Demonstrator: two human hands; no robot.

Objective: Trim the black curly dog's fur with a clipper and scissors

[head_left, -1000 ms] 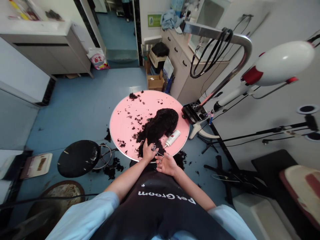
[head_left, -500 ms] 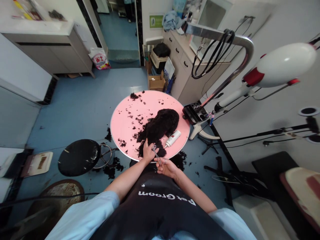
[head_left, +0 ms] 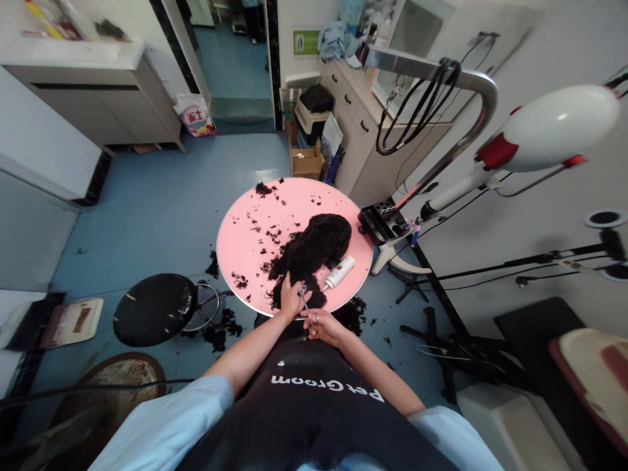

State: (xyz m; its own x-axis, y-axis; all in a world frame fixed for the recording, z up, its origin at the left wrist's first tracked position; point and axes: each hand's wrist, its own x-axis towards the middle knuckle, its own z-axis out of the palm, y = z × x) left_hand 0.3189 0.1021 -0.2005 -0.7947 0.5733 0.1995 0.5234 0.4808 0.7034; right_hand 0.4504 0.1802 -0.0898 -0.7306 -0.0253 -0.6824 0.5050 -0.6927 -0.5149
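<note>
Steel scissors (head_left: 306, 303) in right hand (head_left: 324, 326), touching fur (head_left: 309, 252).

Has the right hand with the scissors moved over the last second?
Yes. The right hand with the scissors drew left, toward the left hand, judged against the white bottle.

A second ago the scissors (head_left: 307, 304) lay spread, blades apart, loops wide in the right hand (head_left: 324, 327). Now the blades are together and the right hand has curled tighter and drawn slightly toward the body, the tips still at the dark fur (head_left: 314, 245) beside the left hand (head_left: 291, 297).
</note>
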